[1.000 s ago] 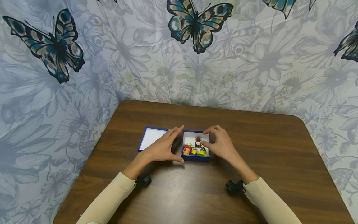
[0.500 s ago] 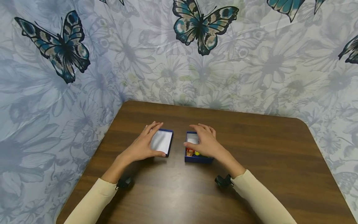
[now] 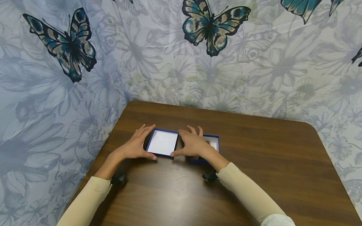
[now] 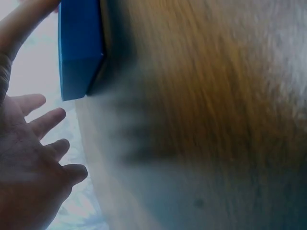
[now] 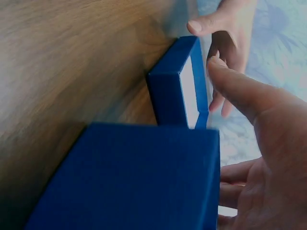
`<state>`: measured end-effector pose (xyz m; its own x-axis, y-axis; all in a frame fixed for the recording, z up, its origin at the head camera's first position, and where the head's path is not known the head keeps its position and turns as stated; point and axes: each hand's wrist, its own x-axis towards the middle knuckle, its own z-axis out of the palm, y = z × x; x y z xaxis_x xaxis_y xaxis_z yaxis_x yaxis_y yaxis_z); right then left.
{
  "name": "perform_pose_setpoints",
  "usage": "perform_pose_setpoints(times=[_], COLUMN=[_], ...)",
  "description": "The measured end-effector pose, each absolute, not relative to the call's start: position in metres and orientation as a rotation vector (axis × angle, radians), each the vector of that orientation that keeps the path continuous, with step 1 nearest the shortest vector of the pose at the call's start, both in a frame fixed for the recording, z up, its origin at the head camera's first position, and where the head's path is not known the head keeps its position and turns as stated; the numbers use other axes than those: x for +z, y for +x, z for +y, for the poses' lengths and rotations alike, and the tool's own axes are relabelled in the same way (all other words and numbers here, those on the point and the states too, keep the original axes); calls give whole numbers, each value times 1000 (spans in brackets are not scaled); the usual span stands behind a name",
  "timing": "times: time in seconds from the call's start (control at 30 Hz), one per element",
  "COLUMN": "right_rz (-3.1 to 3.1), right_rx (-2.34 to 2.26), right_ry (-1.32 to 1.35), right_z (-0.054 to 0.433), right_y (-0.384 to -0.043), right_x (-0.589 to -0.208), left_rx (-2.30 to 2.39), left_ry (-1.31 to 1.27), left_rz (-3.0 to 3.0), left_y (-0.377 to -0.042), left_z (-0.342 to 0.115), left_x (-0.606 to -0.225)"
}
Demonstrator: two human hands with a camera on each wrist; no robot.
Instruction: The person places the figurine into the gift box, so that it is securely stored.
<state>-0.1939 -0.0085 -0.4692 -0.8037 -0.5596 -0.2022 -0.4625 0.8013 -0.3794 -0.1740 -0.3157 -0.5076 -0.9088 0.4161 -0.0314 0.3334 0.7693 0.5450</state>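
Note:
A shallow blue box lid [image 3: 162, 142] with a white inside lies open side up on the table. My left hand [image 3: 133, 146] is at its left edge, thumb near the front corner and fingers apart. My right hand [image 3: 193, 145] reaches over the second blue box [image 3: 199, 161], its thumb by the lid's front right corner and its fingers extended. That hand hides most of the small toy figures in the box; a brown one [image 3: 208, 142] peeks out. In the right wrist view, the box wall [image 5: 139, 177] stands in front of the lid [image 5: 165, 93].
The brown wooden table [image 3: 268, 163] has rounded far corners. Behind it hangs a cloth backdrop [image 3: 158, 72] with butterflies and flowers. Dark wrist-worn devices sit under both wrists, the right one [image 3: 210, 176] close to the table.
My left hand has moved left off the gap between the boxes to the lid's far left side. The lid has shifted right, closer to the box. My right hand has swung left across the box.

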Motion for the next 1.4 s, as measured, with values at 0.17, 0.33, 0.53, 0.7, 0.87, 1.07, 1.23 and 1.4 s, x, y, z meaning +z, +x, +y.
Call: perform_pose_setpoints(times=[0.17, 0.33, 0.53, 0.7, 0.87, 1.07, 1.23, 1.4], right_rz=[2685, 2723, 2719, 2688, 2675, 2664, 2627, 2575], right_rx=[-276, -222, -248, -259, -306, -431, -610, -768], right_ry=[-798, -801, -797, -785, -769, -798, -831, -874], right_z=[-23, -30, -34, -34, -31, -26, -11, 13], right_y=[-193, -194, -199, -202, -204, -204, -204, -203], right_x=[-471, -474, -476, -474, -472, -468, -460, -454], left_rx=[802, 779, 779, 775, 798, 823, 838, 892], left_ry=[596, 571, 539, 518, 510, 470, 457, 508], left_rz=[2792, 2781, 2762, 2764, 2763, 2773, 2796, 2820], left_y=[-181, -184, -181, -181, -180, -174, -167, -159], left_z=[-317, -318, -321, -320, -318, -319, -315, -303], left_x=[-513, -515, -515, -515, -512, -504, -497, -490])
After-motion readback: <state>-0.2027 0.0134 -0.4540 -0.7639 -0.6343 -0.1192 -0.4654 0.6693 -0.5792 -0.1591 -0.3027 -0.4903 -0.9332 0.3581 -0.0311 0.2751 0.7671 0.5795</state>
